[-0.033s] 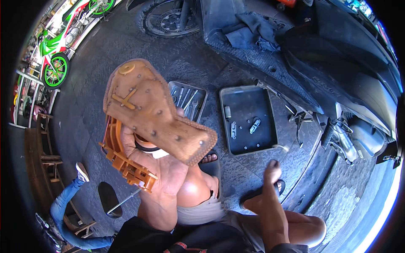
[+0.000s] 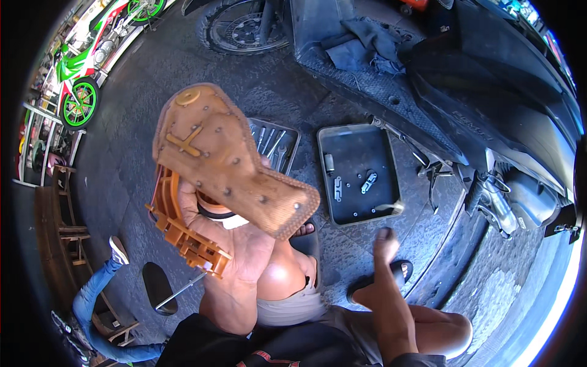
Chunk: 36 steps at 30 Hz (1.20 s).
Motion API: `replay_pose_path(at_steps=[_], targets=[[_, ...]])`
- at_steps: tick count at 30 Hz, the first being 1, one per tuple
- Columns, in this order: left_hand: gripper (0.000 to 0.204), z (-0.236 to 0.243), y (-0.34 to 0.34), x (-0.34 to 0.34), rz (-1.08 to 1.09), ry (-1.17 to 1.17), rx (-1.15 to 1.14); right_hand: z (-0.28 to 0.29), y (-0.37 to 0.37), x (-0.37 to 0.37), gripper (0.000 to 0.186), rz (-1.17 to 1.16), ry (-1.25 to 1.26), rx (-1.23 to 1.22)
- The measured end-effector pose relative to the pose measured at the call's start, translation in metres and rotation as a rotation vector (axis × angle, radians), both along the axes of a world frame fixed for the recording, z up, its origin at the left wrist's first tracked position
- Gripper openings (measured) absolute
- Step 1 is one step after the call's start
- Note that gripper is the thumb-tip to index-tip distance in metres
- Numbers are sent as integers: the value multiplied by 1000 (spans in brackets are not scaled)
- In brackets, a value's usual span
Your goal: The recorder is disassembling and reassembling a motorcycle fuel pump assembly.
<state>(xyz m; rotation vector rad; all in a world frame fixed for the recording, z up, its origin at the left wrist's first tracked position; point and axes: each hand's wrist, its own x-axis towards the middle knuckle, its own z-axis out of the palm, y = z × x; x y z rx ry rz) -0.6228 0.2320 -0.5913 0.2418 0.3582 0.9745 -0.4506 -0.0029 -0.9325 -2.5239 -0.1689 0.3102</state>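
Note:
My left hand (image 2: 241, 248) is closed around a fuel pump assembly (image 2: 183, 244) with an orange-brown plastic frame, held up left of centre. Its broad brown mesh strainer (image 2: 226, 159) faces up and covers most of my fingers. From the frame's lower end a thin metal rod (image 2: 180, 290) sticks out. My right hand (image 2: 385, 246) looks closed, held over my right foot and blurred by motion. Just beyond it is a pale smeared thing (image 2: 389, 208), over the near right corner of a black tray (image 2: 324, 183); what it is I cannot make out.
Small metal parts (image 2: 369, 181) and a little cylinder (image 2: 329, 163) lie in the black tray. Left of it, a smaller tray (image 2: 296, 147) holds wrenches. A dark scooter (image 2: 440, 116) stands along the right, cloth (image 2: 361, 46) on its footboard. A seated person's jeans leg (image 2: 88, 300) is at left.
My right hand has moved a little to the left, and the pale blurred thing has moved left with it. The fuel pump assembly has shifted slightly right.

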Motion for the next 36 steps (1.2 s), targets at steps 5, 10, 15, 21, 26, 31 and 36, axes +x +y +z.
replay_pose_path(at_steps=[5, 10, 15, 21, 26, 31, 36], targets=[[62, -5, 1, 3, 37, 101, -71, 39, 127, -61, 45, 757, 209, -181], [60, -7, 3, -15, 81, 197, -8, 40, 180, -73, 49, 829, 220, -73], [59, 0, 5, -6, 150, 265, -21, -15, 141, 25, 24, 353, 153, -156], [54, -25, 8, -2, 82, 30, 5, -37, 121, 85, 26, 273, 24, -152], [48, 1, -2, 46, -45, 198, -251, -78, 89, 145, 31, 382, -8, -151], [51, -7, 5, 22, -73, 119, -45, -49, 133, 80, 21, 360, -63, -185], [45, 1, -1, 30, -43, 189, -118, -54, 127, 106, 22, 513, -218, -205]])
